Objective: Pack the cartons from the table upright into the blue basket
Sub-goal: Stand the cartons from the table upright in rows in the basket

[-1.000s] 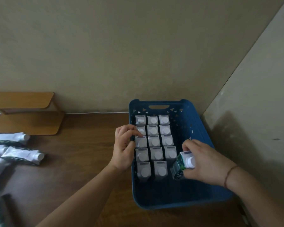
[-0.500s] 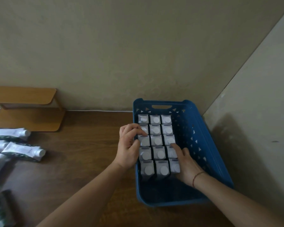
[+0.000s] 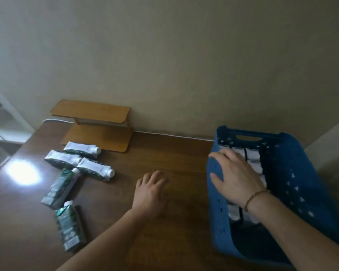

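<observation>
Blue basket [image 3: 286, 169]: right hand [image 3: 237, 177] rests flat on it, grip open; left hand [image 3: 150, 192] open, empty.

Surface: brown wooden table [image 3: 180, 153].
Left: five cartons [image 3: 70, 192] lay flat.
Back: wooden riser [image 3: 94, 137].
Right: blue basket [image 3: 294, 184].

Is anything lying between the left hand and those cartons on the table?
Nothing visible. The left hand is open over bare table, and the nearest carton lies to its left with only wood between them.
</observation>
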`<state>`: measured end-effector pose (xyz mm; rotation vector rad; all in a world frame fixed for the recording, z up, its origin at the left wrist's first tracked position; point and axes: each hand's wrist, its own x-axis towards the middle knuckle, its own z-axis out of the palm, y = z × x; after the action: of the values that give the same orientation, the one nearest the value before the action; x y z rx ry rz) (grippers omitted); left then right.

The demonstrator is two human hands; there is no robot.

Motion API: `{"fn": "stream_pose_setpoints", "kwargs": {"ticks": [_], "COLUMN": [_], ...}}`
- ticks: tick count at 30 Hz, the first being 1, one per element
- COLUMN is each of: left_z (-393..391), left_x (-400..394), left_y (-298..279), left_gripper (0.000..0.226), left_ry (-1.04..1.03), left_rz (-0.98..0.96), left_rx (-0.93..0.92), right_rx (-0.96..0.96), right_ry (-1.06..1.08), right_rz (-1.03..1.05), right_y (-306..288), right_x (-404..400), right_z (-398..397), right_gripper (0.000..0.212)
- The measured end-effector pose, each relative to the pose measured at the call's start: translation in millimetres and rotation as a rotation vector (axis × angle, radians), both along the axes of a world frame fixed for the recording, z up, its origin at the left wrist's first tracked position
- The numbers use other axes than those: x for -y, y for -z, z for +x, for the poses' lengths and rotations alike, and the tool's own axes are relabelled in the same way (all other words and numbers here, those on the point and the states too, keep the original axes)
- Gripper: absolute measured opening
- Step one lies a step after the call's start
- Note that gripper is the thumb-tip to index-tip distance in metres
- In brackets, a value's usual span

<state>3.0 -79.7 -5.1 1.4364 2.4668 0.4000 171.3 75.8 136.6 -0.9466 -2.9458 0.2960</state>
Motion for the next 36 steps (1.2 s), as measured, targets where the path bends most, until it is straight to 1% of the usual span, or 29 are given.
{"fn": "stream_pose_setpoints", "kwargs": {"ticks": [2, 4, 7, 10, 12, 15, 17, 19, 20, 21, 22, 24, 26, 29, 31, 32, 34, 36], "left_z": [-33, -59, -80, -87, -93, -95, -93, -92, -92, -92, -92, -91, -85, -70, -54, -45, -24, -1], "left_x": [38, 80, 133, 159, 171, 176, 177, 173, 169, 163, 156, 139, 118, 82, 56, 43, 15, -16], "left_y": [6, 12, 22, 29, 34, 39, 42, 44, 45, 45, 44, 38, 28, 12, -2, -9, -24, -42], "left_gripper": [0.054, 0.059, 0.071, 0.079, 0.077, 0.073, 0.072, 0.071, 0.074, 0.082, 0.094, 0.113, 0.120, 0.107, 0.093, 0.082, 0.063, 0.054], "left_ry": [-0.215, -0.359, -0.498, -0.565, -0.668, -0.757, -0.690, -0.556, -0.478, -0.400, -0.325, -0.228, -0.172, 0.014, 0.119, 0.143, 0.102, 0.038], "left_rz": [-0.164, -0.296, -0.353, -0.388, -0.348, -0.097, 0.116, 0.346, 0.443, 0.516, 0.577, 0.675, 0.756, 0.898, 1.010, 1.072, 1.162, 1.149], "left_rx": [-0.068, -0.146, -0.129, -0.086, 0.016, 0.157, 0.157, 0.106, 0.093, 0.115, 0.169, 0.259, 0.296, 0.244, 0.213, 0.195, 0.170, 0.215], "right_rx": [-0.043, 0.014, 0.165, 0.318, 0.414, 0.451, 0.374, 0.229, 0.167, 0.127, 0.101, 0.035, -0.050, -0.088, -0.177, -0.261, -0.494, -0.744], "right_ry": [-0.130, -0.233, -0.309, -0.392, -0.456, -0.468, -0.375, -0.207, -0.146, -0.113, -0.107, -0.137, -0.150, -0.162, -0.159, -0.143, -0.043, 0.108], "right_rz": [-0.041, -0.058, -0.171, -0.216, -0.248, -0.345, -0.473, -0.655, -0.720, -0.761, -0.785, -0.780, -0.696, -0.450, -0.325, -0.281, -0.247, -0.205], "right_y": [1, 11, 33, 63, 82, 106, 117, 120, 120, 119, 117, 107, 94, 70, 51, 41, 22, 4], "right_x": [31, 60, 98, 129, 150, 163, 171, 174, 174, 172, 169, 158, 144, 118, 95, 82, 56, 28], "right_z": [-40, -76, -123, -159, -180, -192, -201, -208, -210, -211, -210, -202, -188, -157, -130, -115, -81, -41], "right_gripper": [0.047, 0.048, 0.050, 0.052, 0.052, 0.054, 0.066, 0.086, 0.094, 0.098, 0.099, 0.093, 0.082, 0.065, 0.052, 0.047, 0.044, 0.039]}}
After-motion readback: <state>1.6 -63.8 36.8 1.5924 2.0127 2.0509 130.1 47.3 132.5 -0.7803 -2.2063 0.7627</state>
